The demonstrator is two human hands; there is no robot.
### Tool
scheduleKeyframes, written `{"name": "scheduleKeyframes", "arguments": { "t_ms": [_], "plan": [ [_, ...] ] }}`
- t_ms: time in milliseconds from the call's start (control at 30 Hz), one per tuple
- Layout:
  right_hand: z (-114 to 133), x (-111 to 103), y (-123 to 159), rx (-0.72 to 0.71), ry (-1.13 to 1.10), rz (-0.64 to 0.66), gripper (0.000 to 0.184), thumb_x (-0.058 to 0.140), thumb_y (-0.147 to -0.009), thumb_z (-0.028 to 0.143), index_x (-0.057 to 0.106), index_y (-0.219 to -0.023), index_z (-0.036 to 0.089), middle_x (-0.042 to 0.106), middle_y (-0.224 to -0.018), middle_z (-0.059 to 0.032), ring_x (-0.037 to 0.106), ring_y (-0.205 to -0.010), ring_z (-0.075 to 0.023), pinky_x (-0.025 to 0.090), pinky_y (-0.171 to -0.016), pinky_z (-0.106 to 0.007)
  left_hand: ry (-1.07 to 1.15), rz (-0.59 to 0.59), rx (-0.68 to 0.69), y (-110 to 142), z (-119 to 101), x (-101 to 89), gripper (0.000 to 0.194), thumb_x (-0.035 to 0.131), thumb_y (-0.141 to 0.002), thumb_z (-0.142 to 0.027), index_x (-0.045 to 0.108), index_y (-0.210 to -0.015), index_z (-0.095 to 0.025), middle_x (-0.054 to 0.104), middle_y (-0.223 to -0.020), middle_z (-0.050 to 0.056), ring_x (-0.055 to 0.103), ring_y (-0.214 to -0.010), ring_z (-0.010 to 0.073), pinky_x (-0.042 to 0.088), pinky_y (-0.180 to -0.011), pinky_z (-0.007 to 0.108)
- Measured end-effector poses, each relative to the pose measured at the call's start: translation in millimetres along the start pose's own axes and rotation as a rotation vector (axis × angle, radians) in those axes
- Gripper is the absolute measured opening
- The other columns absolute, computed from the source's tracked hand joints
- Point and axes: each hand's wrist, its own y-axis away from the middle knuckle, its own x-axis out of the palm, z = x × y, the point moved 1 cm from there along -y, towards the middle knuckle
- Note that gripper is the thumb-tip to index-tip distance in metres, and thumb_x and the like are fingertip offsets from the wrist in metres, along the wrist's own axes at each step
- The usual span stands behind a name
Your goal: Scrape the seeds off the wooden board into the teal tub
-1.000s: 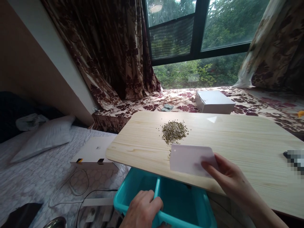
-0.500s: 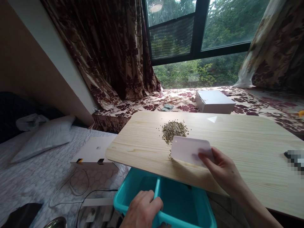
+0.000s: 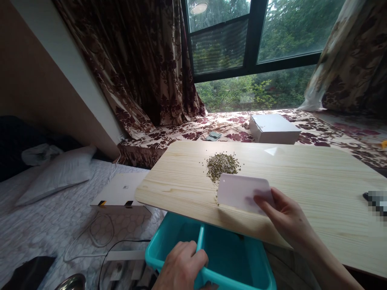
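Note:
My right hand (image 3: 286, 213) grips a pale, translucent plastic scraper (image 3: 242, 192) by its right end. The scraper's left end is at the near side of a pile of small greenish-brown beans (image 3: 222, 164) on the wooden tabletop (image 3: 302, 173). A few beans lie along its left edge. Below the table's near edge, my left hand (image 3: 184, 264) is closed around the divider of a turquoise two-compartment bin (image 3: 270, 268). Some dark bits show in the bin's right compartment, close under the table edge.
A white box (image 3: 273, 128) and a small grey-green cloth-like item (image 3: 213, 136) lie on the flowered window seat. To the left, another white box (image 3: 119, 191) rests on the bed (image 3: 75, 213) among cables. A blurred-out dark object (image 3: 376, 201) sits at the table's right edge.
Almost nothing differs. The view shifts very slightly, while both hands, the scraper and the bean pile keep their places.

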Motion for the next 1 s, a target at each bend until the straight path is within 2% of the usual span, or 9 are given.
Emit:
{"name": "scheduleKeyframes", "arguments": {
  "t_ms": [300, 467, 667, 800, 933, 1000],
  "plan": [
    [-1, 0, 4, 0.017, 0.022, 0.020, 0.013, 0.065, -0.072, 0.035, 0.068, -0.077, 0.023, 0.072, -0.070, -0.0033, 0.069, -0.071, -0.0247, 0.054, -0.062, -0.032, -0.004, -0.012, 0.012, 2, 0, -1.8, 0.032, 0.081, -0.073, -0.035, 0.055, -0.081, -0.020, 0.053, -0.079, -0.001, 0.055, -0.076, 0.0189, 0.041, -0.066, 0.029],
    [-1, 2, 4, 0.019, -0.018, 0.012, 0.015, 0.066, -0.073, 0.036, 0.067, -0.079, 0.023, 0.072, -0.072, -0.0037, 0.068, -0.071, -0.0240, 0.054, -0.062, -0.031, -0.004, 0.040, 0.000, 0, -1, -4.9, 0.031, 0.081, -0.074, -0.037, 0.056, -0.082, -0.020, 0.055, -0.081, 0.000, 0.057, -0.078, 0.0199, 0.041, -0.066, 0.029],
    [-2, 11, 1, 0.000, 0.038, -0.019, 0.016, 0.064, -0.073, 0.036, 0.068, -0.079, 0.021, 0.071, -0.069, -0.0034, 0.067, -0.066, -0.0225, 0.053, -0.058, -0.030, 0.004, -0.001, 0.002, 6, 8, -0.9, 0.025, 0.077, -0.075, -0.027, 0.055, -0.085, -0.020, 0.055, -0.082, 0.000, 0.056, -0.079, 0.0206, 0.041, -0.068, 0.030],
    [2, 13, 5, 0.000, 0.035, 0.038, 0.017, 0.065, -0.072, 0.036, 0.069, -0.078, 0.021, 0.071, -0.068, -0.0038, 0.067, -0.066, -0.0227, 0.053, -0.058, -0.030, 0.009, 0.009, -0.016, 10, 15, 1.4, 0.025, 0.076, -0.075, -0.026, 0.054, -0.085, -0.020, 0.055, -0.084, 0.000, 0.056, -0.080, 0.0212, 0.041, -0.068, 0.031],
    [7, 8, 11, 0.085, -0.089, 0.157, 0.023, 0.070, -0.071, 0.041, 0.070, -0.082, 0.021, 0.074, -0.075, -0.0057, 0.069, -0.069, -0.0246, 0.056, -0.059, -0.031, 0.025, 0.035, -0.026, 8, 13, -2.2, 0.025, 0.076, -0.077, -0.029, 0.055, -0.085, -0.020, 0.055, -0.084, 0.001, 0.056, -0.080, 0.0218, 0.041, -0.068, 0.031],
    [7, 2, 12, 0.101, -0.123, 0.115, 0.025, 0.073, -0.067, 0.043, 0.070, -0.080, 0.021, 0.075, -0.074, -0.0059, 0.070, -0.071, -0.0256, 0.056, -0.062, -0.032, 0.028, 0.051, -0.038, 6, 10, -4.2, 0.025, 0.076, -0.077, -0.030, 0.055, -0.085, -0.019, 0.055, -0.084, 0.001, 0.056, -0.081, 0.0221, 0.041, -0.068, 0.031]
  ]
}}
